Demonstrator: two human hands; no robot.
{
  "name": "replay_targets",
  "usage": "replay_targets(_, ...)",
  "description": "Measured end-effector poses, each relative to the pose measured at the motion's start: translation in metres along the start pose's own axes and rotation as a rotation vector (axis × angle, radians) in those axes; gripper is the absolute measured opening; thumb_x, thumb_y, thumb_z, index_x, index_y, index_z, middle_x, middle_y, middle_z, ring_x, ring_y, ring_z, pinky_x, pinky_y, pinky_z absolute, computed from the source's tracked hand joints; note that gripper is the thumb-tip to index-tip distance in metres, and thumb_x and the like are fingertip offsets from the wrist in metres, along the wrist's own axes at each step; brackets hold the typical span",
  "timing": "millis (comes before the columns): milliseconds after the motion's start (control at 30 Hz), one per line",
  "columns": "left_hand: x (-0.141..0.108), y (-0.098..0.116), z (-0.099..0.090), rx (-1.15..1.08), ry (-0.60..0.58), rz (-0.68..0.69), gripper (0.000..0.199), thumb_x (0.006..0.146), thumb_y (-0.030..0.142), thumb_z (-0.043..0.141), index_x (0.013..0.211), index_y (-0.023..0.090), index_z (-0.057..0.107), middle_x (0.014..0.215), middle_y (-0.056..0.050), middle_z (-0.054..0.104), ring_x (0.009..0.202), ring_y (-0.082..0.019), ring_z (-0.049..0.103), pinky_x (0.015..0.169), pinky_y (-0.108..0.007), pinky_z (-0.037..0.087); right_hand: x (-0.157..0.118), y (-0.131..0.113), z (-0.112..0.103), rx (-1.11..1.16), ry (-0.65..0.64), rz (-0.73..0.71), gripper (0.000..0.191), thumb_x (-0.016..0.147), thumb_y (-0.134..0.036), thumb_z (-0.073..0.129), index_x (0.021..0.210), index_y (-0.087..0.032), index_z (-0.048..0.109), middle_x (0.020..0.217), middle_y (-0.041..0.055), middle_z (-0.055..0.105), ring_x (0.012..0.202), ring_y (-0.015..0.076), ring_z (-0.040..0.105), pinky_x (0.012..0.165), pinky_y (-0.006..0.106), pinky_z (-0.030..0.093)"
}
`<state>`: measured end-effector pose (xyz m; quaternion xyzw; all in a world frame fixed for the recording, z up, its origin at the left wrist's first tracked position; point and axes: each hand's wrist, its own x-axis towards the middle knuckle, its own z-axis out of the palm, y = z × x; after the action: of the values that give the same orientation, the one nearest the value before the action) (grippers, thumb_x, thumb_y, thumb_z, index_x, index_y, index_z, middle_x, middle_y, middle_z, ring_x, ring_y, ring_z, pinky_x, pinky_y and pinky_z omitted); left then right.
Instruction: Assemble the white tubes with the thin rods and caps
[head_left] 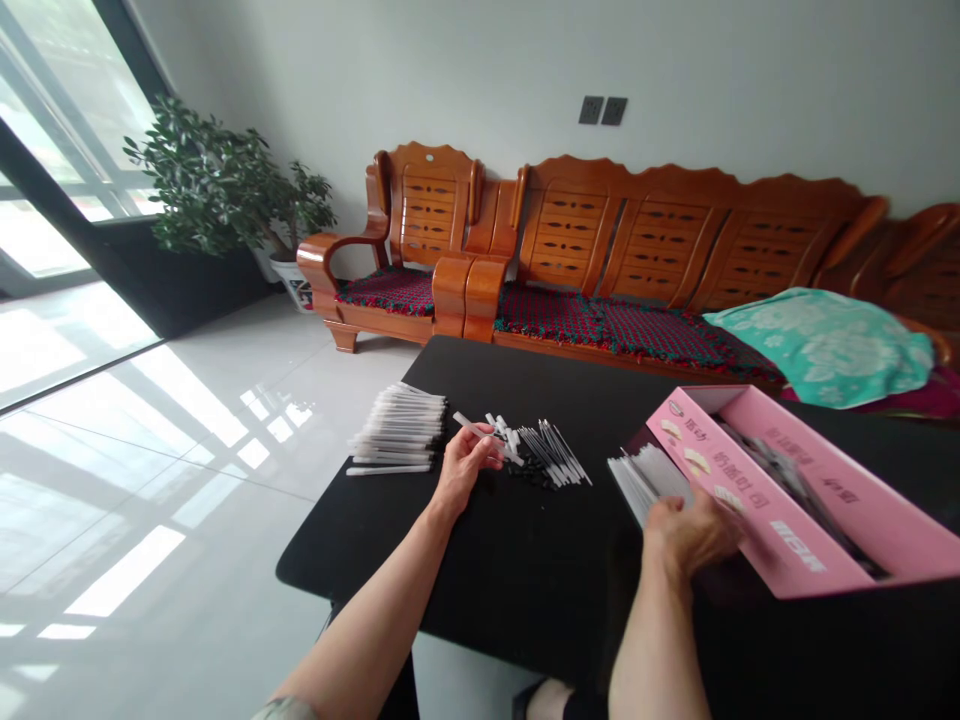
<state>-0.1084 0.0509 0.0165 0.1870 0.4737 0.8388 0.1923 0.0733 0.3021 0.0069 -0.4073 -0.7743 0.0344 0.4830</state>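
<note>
My left hand (466, 465) is over the black tabletop (510, 590), its fingers closed on a slim white plastic tube (471, 427). A neat row of similar white tubes (397, 430) lies to the left of that hand. To its right lies a bundle of thin sticks with dark ends (551, 455), beside a small heap of black parts (529, 474). My right hand (694, 532) is at the near edge of a pink cardboard box (787, 490), next to a stack of white tubes (646, 482). Its fingertips are partly blurred.
The pink box holds dark, jumbled contents and overhangs the table's right side. The table's left edge drops to a shiny tiled floor. Behind the table stand a wooden sofa with red cushions, a teal cloth, and a potted plant by the window.
</note>
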Motion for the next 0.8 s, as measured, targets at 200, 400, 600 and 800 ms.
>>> replay_targets(200,-0.004,-0.001,0.005,0.025,-0.164,-0.077,0.034,0.080,0.036,0.072,0.099,0.012,0.059,0.087,-0.009,0.069,0.069,-0.015,0.065,0.060,-0.026,0.054,-0.037,-0.117,0.004,0.641,-0.412,-0.214,0.032,0.094,-0.031,0.043,0.105,-0.014,0.068,0.098,0.0132,0.070,0.091,0.0226,0.064,0.083,0.035,0.050)
replay_targets(400,-0.004,0.003,0.004,0.040,-0.132,-0.042,0.035,0.077,0.034,0.074,0.102,0.011,0.066,0.080,-0.005,0.064,0.064,-0.011,0.058,0.056,-0.021,0.050,-0.054,-0.137,0.001,0.798,-0.771,-0.266,0.027,0.091,-0.031,0.049,0.106,-0.019,0.068,0.096,0.0091,0.071,0.088,0.0216,0.066,0.080,0.033,0.051)
replay_targets(600,-0.002,0.006,0.000,0.028,-0.048,-0.016,0.035,0.083,0.041,0.067,0.099,0.010,0.070,0.068,-0.002,0.059,0.059,-0.009,0.054,0.053,-0.019,0.046,-0.047,-0.126,-0.002,0.909,-1.005,0.014,0.027,0.086,-0.040,0.057,0.094,-0.017,0.069,0.072,0.0041,0.070,0.053,0.0131,0.057,0.050,0.023,0.042)
replay_targets(800,-0.005,0.007,0.004,0.087,-0.140,-0.052,0.036,0.083,0.041,0.067,0.103,0.011,0.069,0.073,-0.004,0.064,0.063,-0.012,0.059,0.057,-0.022,0.050,-0.052,-0.129,0.001,1.062,-1.304,0.200,0.047,0.091,-0.053,0.045,0.099,-0.011,0.066,0.058,0.0031,0.064,0.037,0.0065,0.035,0.038,0.020,0.018)
